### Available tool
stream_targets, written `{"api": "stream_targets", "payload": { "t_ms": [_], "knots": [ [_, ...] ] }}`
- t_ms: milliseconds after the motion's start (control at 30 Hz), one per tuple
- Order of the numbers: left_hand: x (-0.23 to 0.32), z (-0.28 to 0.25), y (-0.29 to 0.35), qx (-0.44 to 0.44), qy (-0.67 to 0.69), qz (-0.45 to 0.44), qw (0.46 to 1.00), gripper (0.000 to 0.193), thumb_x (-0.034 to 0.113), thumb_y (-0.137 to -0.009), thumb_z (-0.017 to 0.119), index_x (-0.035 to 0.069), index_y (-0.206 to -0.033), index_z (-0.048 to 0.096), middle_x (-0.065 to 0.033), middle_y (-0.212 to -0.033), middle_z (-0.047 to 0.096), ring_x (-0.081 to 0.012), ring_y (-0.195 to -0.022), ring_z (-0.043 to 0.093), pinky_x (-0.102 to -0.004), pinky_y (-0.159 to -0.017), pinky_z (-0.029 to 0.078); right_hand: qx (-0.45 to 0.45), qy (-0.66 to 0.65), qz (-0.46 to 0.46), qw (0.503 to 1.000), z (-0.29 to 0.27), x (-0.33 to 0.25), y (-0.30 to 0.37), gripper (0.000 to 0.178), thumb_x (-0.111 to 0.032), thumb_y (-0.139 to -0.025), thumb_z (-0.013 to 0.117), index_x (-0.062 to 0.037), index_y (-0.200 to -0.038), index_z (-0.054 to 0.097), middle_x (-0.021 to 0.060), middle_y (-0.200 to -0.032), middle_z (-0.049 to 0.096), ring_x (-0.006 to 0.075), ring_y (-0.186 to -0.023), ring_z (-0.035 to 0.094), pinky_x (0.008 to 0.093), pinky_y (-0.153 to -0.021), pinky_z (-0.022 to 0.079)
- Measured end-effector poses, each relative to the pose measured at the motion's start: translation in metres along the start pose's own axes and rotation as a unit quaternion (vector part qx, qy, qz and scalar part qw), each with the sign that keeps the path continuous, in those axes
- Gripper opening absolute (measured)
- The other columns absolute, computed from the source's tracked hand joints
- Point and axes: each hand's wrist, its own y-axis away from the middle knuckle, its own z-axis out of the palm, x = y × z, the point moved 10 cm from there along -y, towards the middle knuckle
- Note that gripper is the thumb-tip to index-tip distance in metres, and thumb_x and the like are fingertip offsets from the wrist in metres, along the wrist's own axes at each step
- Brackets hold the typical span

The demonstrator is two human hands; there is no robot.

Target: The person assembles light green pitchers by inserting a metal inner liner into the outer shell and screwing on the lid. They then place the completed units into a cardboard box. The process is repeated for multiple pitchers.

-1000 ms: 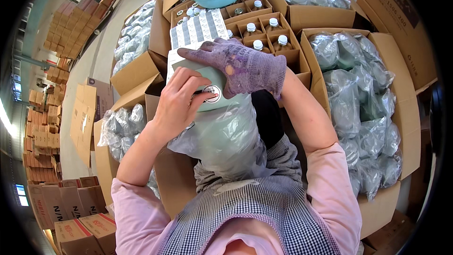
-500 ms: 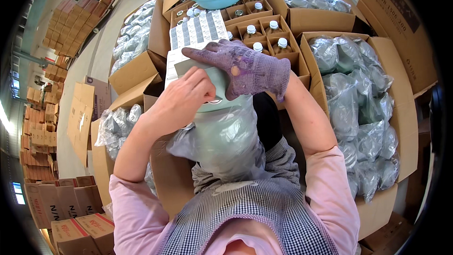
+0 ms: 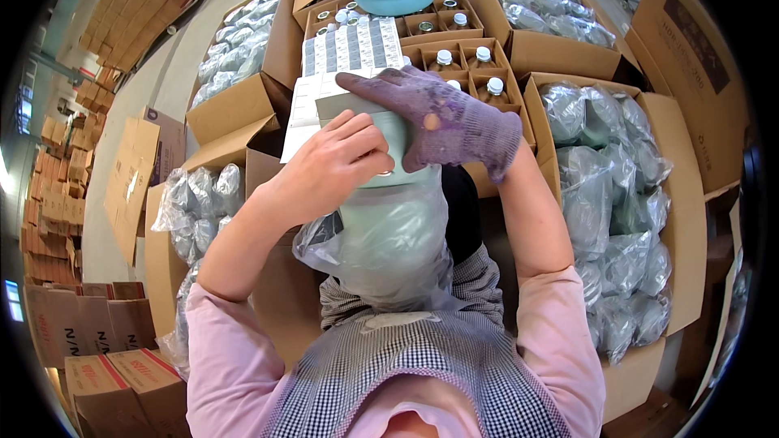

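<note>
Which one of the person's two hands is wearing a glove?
The right hand: it wears a purple glove, whereas the left hand is bare.

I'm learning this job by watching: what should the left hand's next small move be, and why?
Probably lift the left hand slightly to check the surface beneath: its fingertips hide part of the pale green container, with a small marking peeking out beside them, while the gloved right hand lies against the container, seemingly steadying it.

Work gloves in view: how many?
1: a purple glove on the right hand, which rests on the pale green item. The left hand is bare. Others could be hidden among the cartons.
</note>
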Motion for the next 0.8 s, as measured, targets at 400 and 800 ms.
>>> {"api": "stream_targets", "payload": {
  "t_ms": [400,800],
  "knots": [
    [-0.215,0.149,0.332,0.486,0.454,-0.504,0.551,0.018,0.003,-0.087,0.072,0.004,-0.103,0.065,-0.0031,-0.093,0.070,-0.0081,-0.075,0.061,-0.0200,-0.062,0.044,-0.021,-0.110,0.184,0.977,-0.015,0.021,0.025,0.098,-0.013,-0.054,0.080,-0.0055,-0.145,0.043,0.0171,-0.137,0.052,0.0344,-0.131,0.045,0.0403,-0.112,0.034],
    [-0.227,0.302,0.356,0.553,0.281,-0.598,0.507,0.022,0.002,-0.071,0.086,0.003,-0.085,0.069,-0.0003,-0.076,0.068,-0.0079,-0.070,0.060,-0.0226,-0.068,0.050,0.045,-0.128,0.311,0.941,-0.006,0.045,0.024,0.075,-0.028,-0.068,0.080,-0.0034,-0.134,0.053,0.0125,-0.122,0.059,0.0250,-0.113,0.057,0.0357,-0.099,0.044]
  ]
}}
